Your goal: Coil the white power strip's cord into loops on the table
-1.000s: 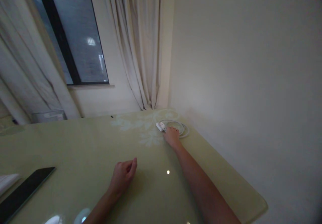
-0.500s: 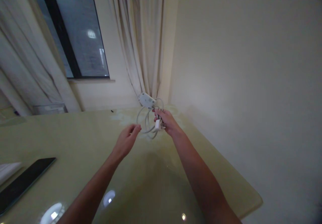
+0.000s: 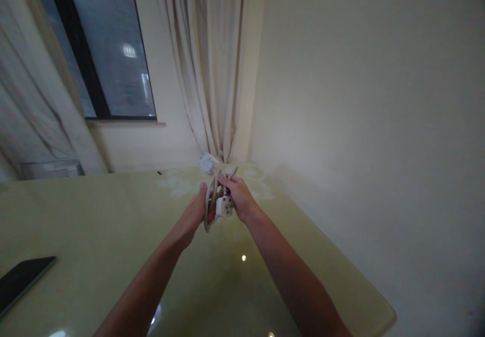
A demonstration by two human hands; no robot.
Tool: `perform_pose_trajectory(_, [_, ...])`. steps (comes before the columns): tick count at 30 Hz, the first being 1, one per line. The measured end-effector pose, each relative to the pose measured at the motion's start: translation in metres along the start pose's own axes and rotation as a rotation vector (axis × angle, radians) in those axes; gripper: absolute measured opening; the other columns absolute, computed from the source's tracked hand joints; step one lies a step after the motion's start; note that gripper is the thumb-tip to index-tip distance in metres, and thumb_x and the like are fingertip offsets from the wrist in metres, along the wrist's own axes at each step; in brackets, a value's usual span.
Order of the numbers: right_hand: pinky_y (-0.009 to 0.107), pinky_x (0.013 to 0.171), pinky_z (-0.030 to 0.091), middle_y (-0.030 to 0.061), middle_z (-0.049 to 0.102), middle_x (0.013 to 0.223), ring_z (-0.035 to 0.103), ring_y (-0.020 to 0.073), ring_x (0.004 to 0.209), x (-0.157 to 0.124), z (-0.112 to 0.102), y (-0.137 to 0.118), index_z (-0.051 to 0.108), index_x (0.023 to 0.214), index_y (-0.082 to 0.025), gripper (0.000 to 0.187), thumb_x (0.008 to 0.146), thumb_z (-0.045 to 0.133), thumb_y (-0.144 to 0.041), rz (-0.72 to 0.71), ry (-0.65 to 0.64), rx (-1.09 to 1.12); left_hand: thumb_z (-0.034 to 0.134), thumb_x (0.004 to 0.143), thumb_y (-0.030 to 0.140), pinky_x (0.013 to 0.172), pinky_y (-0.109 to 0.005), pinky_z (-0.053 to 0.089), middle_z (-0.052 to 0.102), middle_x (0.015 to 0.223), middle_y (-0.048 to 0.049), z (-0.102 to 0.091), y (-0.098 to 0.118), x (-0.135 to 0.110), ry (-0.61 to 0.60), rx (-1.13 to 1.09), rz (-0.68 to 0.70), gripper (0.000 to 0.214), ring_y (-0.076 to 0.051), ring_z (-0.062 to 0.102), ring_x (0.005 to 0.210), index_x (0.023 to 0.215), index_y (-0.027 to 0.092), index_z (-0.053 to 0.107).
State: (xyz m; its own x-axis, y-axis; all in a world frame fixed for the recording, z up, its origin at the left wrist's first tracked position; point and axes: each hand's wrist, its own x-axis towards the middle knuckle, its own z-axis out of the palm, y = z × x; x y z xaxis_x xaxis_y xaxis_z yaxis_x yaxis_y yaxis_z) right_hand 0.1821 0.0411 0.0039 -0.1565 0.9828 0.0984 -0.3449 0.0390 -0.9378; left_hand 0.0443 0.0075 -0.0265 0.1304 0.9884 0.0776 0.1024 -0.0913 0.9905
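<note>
A white power strip (image 3: 207, 163) hangs at the far end of its coiled pale cord (image 3: 207, 208), above the back of the table. My left hand (image 3: 192, 218) is closed on the left side of the coil, with the thumb on the near side and some fingers behind the loops. On the other side, my right hand (image 3: 242, 199) pinches the cord near the top of the bundle. Between both hands dangles the white plug (image 3: 224, 206), its face turned partly right. The hands and loops hide part of the cord.
The glossy greenish table (image 3: 113, 221) has a black tablet-like slab (image 3: 22, 279) at its left and a small dark bit (image 3: 159, 173) near its back edge. Behind are curtains (image 3: 212, 64) and a window (image 3: 109, 49). A bare wall (image 3: 359, 125) runs along the right.
My left hand has moved in and closed on the cord loops, which are now gathered narrower. My right hand and the plug have come slightly left and lower in view. The power strip has turned.
</note>
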Motion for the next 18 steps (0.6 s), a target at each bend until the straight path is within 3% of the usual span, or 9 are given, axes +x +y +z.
perform_pose_trajectory(3, [0.024,0.055,0.045,-0.0021,0.064,0.059,0.059,0.0125,0.055,-0.001,-0.003,-0.005,0.071,0.075,-0.017,0.031,0.072,0.083,-0.046,0.016,-0.036,-0.062,0.031,0.091,0.092,0.046,-0.026,0.035,0.046,0.049,0.0024,0.005,0.009,-0.004,-0.044,-0.051,0.054,0.077,-0.013,0.041,0.043,0.069,0.022,0.053])
perform_pose_trajectory(6, [0.022,0.056,0.043,-0.0021,0.067,0.065,0.057,0.0107,0.058,-0.003,-0.009,-0.013,0.075,0.080,-0.017,0.019,0.074,0.079,-0.034,-0.042,-0.094,-0.197,0.052,0.088,0.084,0.043,-0.025,0.033,0.049,0.050,0.0021,0.007,0.017,-0.008,-0.006,0.083,0.149,0.066,-0.012,0.043,0.043,0.068,0.021,0.054])
perform_pose_trajectory(9, [0.022,0.053,0.038,-0.0001,0.067,0.064,0.055,0.0101,0.056,-0.006,-0.021,-0.023,0.076,0.074,-0.016,0.017,0.079,0.074,-0.031,-0.092,-0.113,-0.461,0.054,0.088,0.078,0.049,-0.026,0.042,0.062,0.058,-0.0032,0.001,0.025,-0.009,0.070,0.134,0.184,0.063,-0.015,0.054,0.050,0.077,0.018,0.065])
perform_pose_trajectory(12, [0.023,0.048,0.032,0.0010,0.064,0.056,0.051,0.0096,0.050,-0.007,-0.034,-0.034,0.075,0.066,-0.015,0.026,0.083,0.071,-0.034,-0.064,-0.117,-0.653,0.061,0.081,0.079,0.065,-0.034,0.058,0.079,0.084,-0.0131,-0.014,0.028,-0.005,0.166,0.058,0.173,0.070,-0.021,0.069,0.065,0.099,0.012,0.072])
perform_pose_trajectory(15, [0.024,0.051,0.036,0.0022,0.067,0.061,0.055,0.0107,0.052,-0.006,-0.043,-0.043,0.080,0.073,-0.015,0.028,0.082,0.069,-0.039,-0.064,-0.123,-0.545,0.067,0.075,0.081,0.082,-0.043,0.063,0.082,0.099,-0.0186,-0.038,0.029,-0.001,0.242,0.015,0.138,0.076,-0.027,0.078,0.081,0.104,0.011,0.073])
perform_pose_trajectory(18, [0.025,0.055,0.038,0.0014,0.065,0.064,0.054,0.0109,0.056,-0.003,-0.046,-0.049,0.081,0.076,-0.016,0.034,0.079,0.073,-0.049,-0.156,-0.001,-0.333,0.071,0.074,0.078,0.091,-0.046,0.063,0.083,0.102,-0.0180,-0.066,0.028,0.001,0.241,0.111,0.127,0.070,-0.031,0.079,0.095,0.102,0.014,0.074])
